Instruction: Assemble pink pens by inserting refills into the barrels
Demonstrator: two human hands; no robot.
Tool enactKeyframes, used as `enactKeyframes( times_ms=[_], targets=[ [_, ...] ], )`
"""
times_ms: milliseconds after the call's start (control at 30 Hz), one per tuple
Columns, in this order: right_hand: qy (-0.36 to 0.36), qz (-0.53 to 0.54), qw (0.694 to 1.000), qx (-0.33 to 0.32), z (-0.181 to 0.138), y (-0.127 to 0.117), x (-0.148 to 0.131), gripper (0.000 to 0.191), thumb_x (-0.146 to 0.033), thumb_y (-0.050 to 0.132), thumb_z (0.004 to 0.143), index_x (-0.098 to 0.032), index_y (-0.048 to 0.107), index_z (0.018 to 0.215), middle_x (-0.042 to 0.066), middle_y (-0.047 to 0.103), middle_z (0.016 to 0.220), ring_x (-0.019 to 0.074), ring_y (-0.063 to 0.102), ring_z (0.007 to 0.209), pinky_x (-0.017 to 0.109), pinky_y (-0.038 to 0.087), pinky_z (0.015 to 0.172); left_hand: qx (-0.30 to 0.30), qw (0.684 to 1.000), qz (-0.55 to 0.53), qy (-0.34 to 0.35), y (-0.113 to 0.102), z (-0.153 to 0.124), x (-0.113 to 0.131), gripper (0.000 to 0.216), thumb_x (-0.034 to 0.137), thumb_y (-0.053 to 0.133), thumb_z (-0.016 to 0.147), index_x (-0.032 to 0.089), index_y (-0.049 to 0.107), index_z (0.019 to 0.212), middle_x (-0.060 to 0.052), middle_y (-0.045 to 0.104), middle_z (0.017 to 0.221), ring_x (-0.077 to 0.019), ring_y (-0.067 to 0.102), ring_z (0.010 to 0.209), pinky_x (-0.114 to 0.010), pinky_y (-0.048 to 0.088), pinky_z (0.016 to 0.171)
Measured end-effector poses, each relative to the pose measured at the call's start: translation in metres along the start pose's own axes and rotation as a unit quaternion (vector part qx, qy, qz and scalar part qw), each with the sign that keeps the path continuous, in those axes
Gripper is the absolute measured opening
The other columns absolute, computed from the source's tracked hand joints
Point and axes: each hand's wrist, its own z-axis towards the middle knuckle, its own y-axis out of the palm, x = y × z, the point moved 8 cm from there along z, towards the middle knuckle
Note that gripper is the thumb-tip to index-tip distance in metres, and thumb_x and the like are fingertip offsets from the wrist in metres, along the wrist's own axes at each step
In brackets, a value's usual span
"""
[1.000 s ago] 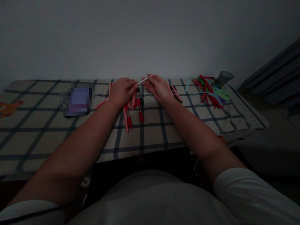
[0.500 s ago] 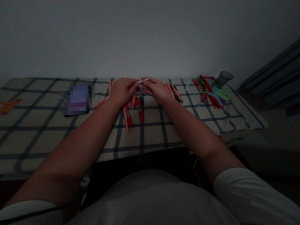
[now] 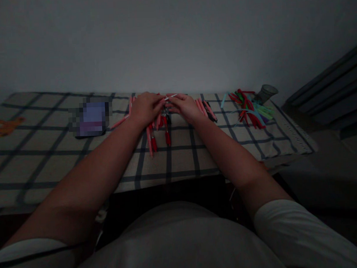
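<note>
Between the fingertips of both hands is a thin white stick, slightly tilted; its exact kind is too small to tell. My left hand is closed, pinching the stick's left end. On its right part, the thumb and fingers of my right hand are closed too. Below the hands lie several red pens and pink pens, partly hidden by the left hand. Just right of my right hand is a group of pink and black pens. One pink pen lies left of my left wrist.
A checked cloth covers the table against the wall. A phone-like object, blurred out, lies at left. At right are a pile of coloured strips and a grey cup-like container. An orange figure is at far left.
The white stick has shifted very slightly left and down between the fingers. Both hands stay in nearly the same place, and the pens on the cloth have not moved.
</note>
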Motion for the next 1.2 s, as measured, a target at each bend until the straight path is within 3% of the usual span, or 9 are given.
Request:
enactKeyframes(
  times_ms=[367,600,700,933,1200],
  targets=[
    [-0.013,-0.011,1.0,0.013,0.001,-0.005,-0.001,0.01,-0.033,0.084,0.104,-0.024,0.081,0.108,0.004,0.088,0.11,0.0123,0.081,0.091,0.022,0.067,0.083,-0.027,1.0,0.001,-0.012,0.003,0.001,0.0,0.042,0.05,0.054,0.113,0.032,0.089,0.128,-0.012,0.086,0.114,-0.0373,0.074,0.112,-0.05,0.054,0.099],
    [-0.012,-0.013,1.0,-0.001,0.001,-0.002,-0.001,0.008,-0.028,0.081,0.106,-0.023,0.082,0.1,0.001,0.087,0.101,0.0096,0.075,0.081,0.017,0.062,0.072,-0.011,1.0,-0.009,0.008,-0.001,0.0,0.003,0.047,0.052,0.052,0.114,0.031,0.088,0.136,-0.012,0.087,0.119,-0.0347,0.073,0.113,-0.047,0.055,0.098],
    [-0.001,-0.014,1.0,0.009,0.0,-0.002,-0.002,0.014,-0.03,0.085,0.104,-0.022,0.08,0.093,0.0,0.085,0.096,0.0084,0.073,0.077,0.015,0.058,0.068,-0.041,0.999,-0.001,-0.005,-0.001,-0.001,0.005,0.049,0.051,0.05,0.115,0.03,0.085,0.142,-0.012,0.086,0.126,-0.0358,0.072,0.12,-0.048,0.055,0.103],
    [-0.009,-0.01,1.0,0.005,0.002,-0.001,-0.001,0.02,-0.033,0.087,0.104,-0.021,0.078,0.091,-0.001,0.082,0.09,0.0073,0.071,0.074,0.014,0.057,0.067,-0.072,0.996,0.017,-0.044,-0.007,-0.001,0.01,0.044,0.043,0.055,0.114,0.029,0.085,0.142,-0.013,0.085,0.131,-0.0372,0.072,0.125,-0.051,0.053,0.107],
    [-0.007,-0.027,1.0,0.007,0.005,-0.003,0.001,0.02,-0.026,0.078,0.11,-0.02,0.078,0.09,-0.001,0.08,0.088,0.0075,0.069,0.072,0.016,0.055,0.065,-0.071,0.997,0.023,-0.028,-0.003,-0.001,0.008,0.046,0.045,0.052,0.115,0.028,0.085,0.142,-0.013,0.086,0.128,-0.0369,0.073,0.122,-0.05,0.053,0.106]
  ],
)
